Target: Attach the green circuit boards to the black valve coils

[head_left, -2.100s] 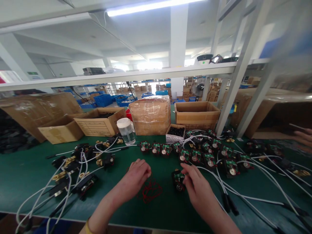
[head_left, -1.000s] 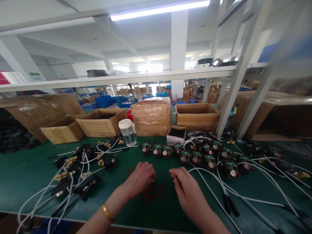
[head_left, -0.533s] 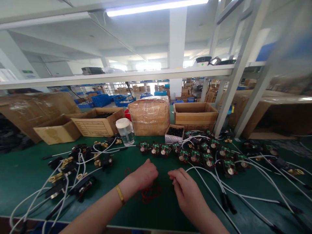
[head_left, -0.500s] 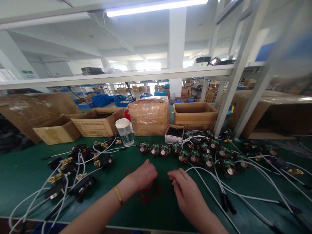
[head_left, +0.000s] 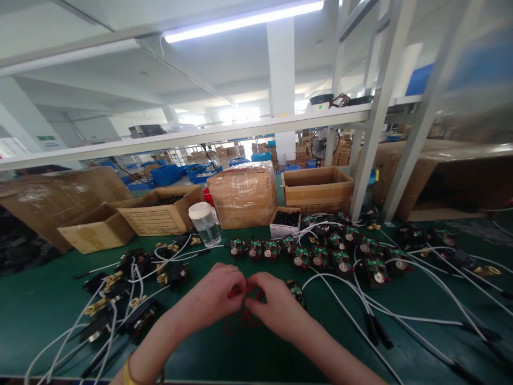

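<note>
My left hand [head_left: 218, 293] is closed in a pinch, with a bit of red wire showing between its fingers. Beside it, my right hand [head_left: 274, 302] has its fingertips curved in toward the left one; thumb and forefinger are apart, with no clear object between them. A loose tangle of thin red wire [head_left: 236, 324] lies on the green table below both hands. Just behind my right hand sits a black module with a green circuit board [head_left: 296, 293], partly covered. A row of similar modules [head_left: 270, 249] stands farther back.
Black parts with brass fittings and white cables [head_left: 136, 315] spread over the left. More modules [head_left: 377, 272] and cables lie right. Behind stand a clear bottle [head_left: 205, 227], a wrapped carton [head_left: 242, 198], open cartons [head_left: 318, 195] and a small box of black parts [head_left: 285, 230].
My hands have come together over the red wire, the right moving left. A module near my right hand is now visible. The view has tilted slightly.
</note>
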Demonstrator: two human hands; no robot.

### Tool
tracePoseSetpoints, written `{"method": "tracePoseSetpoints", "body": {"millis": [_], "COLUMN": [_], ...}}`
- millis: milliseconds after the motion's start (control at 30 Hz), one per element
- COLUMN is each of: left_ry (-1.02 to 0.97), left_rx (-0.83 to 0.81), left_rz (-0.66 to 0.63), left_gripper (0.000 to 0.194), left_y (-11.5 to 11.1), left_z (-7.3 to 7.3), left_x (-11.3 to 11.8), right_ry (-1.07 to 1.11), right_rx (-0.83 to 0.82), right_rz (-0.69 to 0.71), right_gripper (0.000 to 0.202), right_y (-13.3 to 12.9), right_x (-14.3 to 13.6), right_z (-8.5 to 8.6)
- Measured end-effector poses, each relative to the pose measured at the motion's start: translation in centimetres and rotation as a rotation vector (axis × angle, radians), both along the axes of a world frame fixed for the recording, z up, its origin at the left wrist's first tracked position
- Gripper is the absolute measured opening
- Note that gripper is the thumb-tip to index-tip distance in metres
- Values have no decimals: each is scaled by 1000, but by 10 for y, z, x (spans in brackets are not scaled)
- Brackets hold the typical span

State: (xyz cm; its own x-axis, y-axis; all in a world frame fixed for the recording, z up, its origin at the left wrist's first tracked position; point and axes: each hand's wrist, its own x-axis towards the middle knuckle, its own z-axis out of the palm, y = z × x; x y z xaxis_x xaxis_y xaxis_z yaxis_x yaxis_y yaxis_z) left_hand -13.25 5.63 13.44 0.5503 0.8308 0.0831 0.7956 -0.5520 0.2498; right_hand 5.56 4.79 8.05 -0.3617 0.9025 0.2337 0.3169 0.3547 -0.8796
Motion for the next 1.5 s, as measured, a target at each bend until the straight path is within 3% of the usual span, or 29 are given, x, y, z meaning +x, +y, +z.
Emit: {"method": "tracePoseSetpoints", "body": {"millis": [100,200,267,400,533,667,733,833,900,967,1233,1400,1500], "left_ry": [-78,-355,-682,-1386,-1718,-1936,-2013,-2049,-2047,-2047,-1953,-1969,-1998], "left_rx": [-26,-162,-300,-672,-968,-1127,-1189,-1244,-1249,-1251,-1350,-1300,-1295], "left_rz": [60,126,189,248,124,71,67,60,37,-3,22,-75,-97], "left_gripper": [10,11,28,61,70,65,63,65,65,68,72,69,68], "left_y": [0,-4,-7,-9,-12,-26,-34,-41,-42,-43,-45,-44,-46], "left_z": [6,4,-7,-45,-76,-83,-83,-84,-86,-86,-71,-77,-80], "left_x": [-4,-8,-4,18,46,67,75,81,83,84,84,88,92], "right_ry": [47,55,47,20,182,148,35,-137,-189,-196,-101,87,149], "right_rx": [-92,-128,-126,-143,-345,-435,-377,-121,63,141,47,-261,-318], "right_rz": [16,33,31,97,197,189,135,19,-78,-151,-209,-106,-69], "right_gripper": [14,9,11,11,9,12,15,17,19,21,17,32,24], "right_y": [12,20,24,28,21,9,3,-1,-3,-4,-1,-11,-19], "right_x": [-8,-5,0,8,18,30,36,47,56,65,89,96,96], "right_z": [3,12,20,37,52,57,53,44,39,34,14,1,-3]}}
